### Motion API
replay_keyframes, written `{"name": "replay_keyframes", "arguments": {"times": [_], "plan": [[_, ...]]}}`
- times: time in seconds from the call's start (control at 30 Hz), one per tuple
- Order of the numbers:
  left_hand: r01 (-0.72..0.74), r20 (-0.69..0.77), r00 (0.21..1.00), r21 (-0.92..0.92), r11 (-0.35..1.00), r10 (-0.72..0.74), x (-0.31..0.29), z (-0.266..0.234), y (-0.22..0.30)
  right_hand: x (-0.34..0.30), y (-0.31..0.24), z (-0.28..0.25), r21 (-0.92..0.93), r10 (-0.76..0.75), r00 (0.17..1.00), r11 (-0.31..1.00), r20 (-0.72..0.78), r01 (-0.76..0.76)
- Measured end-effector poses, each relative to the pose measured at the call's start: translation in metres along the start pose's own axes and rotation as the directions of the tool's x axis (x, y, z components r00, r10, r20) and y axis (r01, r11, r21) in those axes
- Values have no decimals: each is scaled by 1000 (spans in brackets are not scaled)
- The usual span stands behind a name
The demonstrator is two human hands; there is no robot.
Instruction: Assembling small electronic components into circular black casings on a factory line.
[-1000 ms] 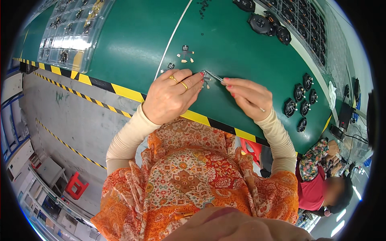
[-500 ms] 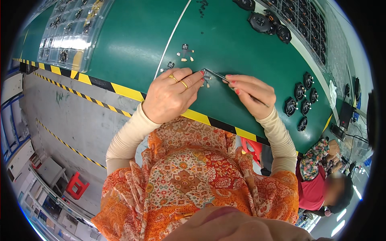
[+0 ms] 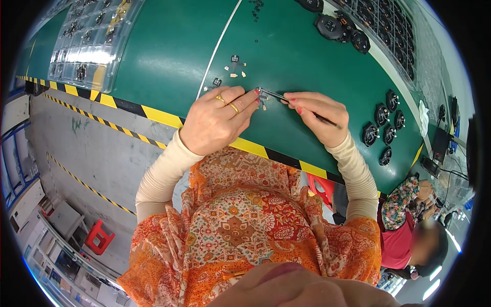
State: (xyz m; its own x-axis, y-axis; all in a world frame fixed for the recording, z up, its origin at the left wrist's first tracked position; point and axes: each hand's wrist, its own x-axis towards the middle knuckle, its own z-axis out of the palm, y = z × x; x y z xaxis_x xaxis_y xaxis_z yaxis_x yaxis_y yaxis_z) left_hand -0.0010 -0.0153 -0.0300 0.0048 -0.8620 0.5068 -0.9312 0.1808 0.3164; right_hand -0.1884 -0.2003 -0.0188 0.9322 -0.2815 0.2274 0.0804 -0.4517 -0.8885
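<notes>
She'd do well to keep her left hand [image 3: 217, 122] pinching the tiny part [image 3: 264, 102] steady on the counter [image 3: 169, 66] while her right hand [image 3: 316, 115], fingers pressed around the tweezers [image 3: 286, 98], works gently.

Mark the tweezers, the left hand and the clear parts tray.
tweezers [image 3: 279, 95]: head view, on the shaft near the tips.
left hand [image 3: 217, 123]: head view, on the back of the hand.
clear parts tray [image 3: 87, 51]: head view, on its middle.
</notes>
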Motion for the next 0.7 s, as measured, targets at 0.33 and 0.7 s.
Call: {"name": "replay_keyframes", "arguments": {"times": [0.33, 0.7], "plan": [[-6, -14, 1000, -33, 999, 5, 1, 0, -2, 2, 0, -3, 147, 110, 994, 983, 8, -111], [12, 6, 1000, -24, 1000, -12, 2, 0, -1, 3, 1, -2, 190, 126, 992, 974, 0, -124]]}}
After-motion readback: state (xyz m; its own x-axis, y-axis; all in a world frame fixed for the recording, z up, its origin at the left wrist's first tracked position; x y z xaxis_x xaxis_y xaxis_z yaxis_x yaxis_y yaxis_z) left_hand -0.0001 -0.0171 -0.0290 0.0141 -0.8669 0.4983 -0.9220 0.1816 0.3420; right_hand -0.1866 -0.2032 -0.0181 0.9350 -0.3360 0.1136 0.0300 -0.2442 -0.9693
